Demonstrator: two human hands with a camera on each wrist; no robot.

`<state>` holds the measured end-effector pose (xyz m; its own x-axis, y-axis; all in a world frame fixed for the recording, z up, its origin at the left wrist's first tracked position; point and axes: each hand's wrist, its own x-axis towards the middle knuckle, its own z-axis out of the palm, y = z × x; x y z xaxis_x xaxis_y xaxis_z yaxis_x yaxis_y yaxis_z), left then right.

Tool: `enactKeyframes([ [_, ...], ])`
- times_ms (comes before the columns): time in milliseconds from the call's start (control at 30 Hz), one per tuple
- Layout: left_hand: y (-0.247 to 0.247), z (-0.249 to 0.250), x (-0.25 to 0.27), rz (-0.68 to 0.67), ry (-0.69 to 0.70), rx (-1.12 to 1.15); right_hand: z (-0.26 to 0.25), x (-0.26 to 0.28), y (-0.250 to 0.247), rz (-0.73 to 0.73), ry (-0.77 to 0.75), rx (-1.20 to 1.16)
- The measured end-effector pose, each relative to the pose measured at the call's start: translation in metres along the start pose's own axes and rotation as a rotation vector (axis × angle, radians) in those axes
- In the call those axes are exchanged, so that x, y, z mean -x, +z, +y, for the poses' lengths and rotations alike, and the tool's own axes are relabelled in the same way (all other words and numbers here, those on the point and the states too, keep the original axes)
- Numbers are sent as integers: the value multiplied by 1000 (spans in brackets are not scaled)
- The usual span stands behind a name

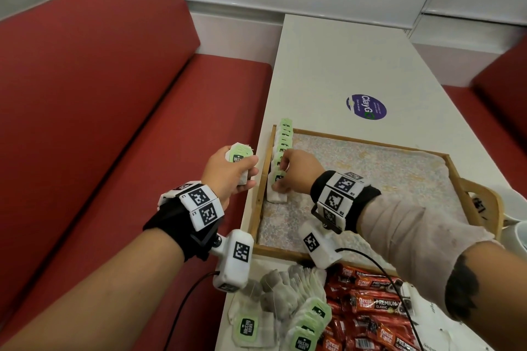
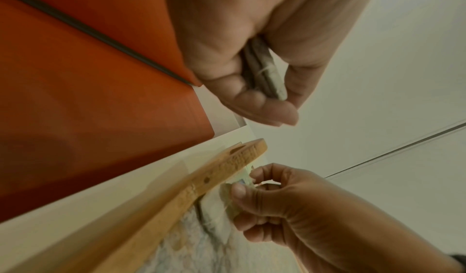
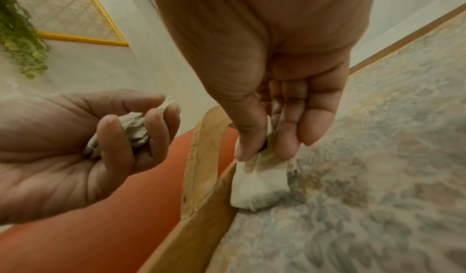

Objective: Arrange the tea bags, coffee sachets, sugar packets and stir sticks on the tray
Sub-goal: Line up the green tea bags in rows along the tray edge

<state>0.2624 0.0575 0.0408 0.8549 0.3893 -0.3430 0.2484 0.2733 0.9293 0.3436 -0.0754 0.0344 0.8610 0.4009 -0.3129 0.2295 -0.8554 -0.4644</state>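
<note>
A wooden tray (image 1: 353,139) with a floral liner lies on the white table. A row of green-tagged tea bags (image 1: 284,137) leans along its left rim. My right hand (image 1: 288,172) pinches the nearest tea bag (image 3: 259,185) of that row by its top, its lower end touching the liner. My left hand (image 1: 228,171) hovers just left of the tray over the red seat and grips a small stack of tea bags (image 1: 239,155). Loose tea bags (image 1: 285,308) and red coffee sachets (image 1: 368,308) are piled on the table in front of the tray.
A red bench (image 1: 99,122) runs along the table's left side. A round purple sticker (image 1: 366,107) lies on the table beyond the tray. White cups (image 1: 516,225) stand at the tray's right handle. Cables trail from both wrist cameras over the piles.
</note>
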Motion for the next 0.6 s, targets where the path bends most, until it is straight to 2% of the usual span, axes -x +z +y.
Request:
enactKeyframes([
  [100,0,1,1,4,-6,5,0,0,-2,48,16,-81],
  [367,1,1,1,-8,-34,54,4,2,-1,34,20,-4],
  [600,-2,8,5,-186,-140,232,-6,10,-13,133,-68,-196],
])
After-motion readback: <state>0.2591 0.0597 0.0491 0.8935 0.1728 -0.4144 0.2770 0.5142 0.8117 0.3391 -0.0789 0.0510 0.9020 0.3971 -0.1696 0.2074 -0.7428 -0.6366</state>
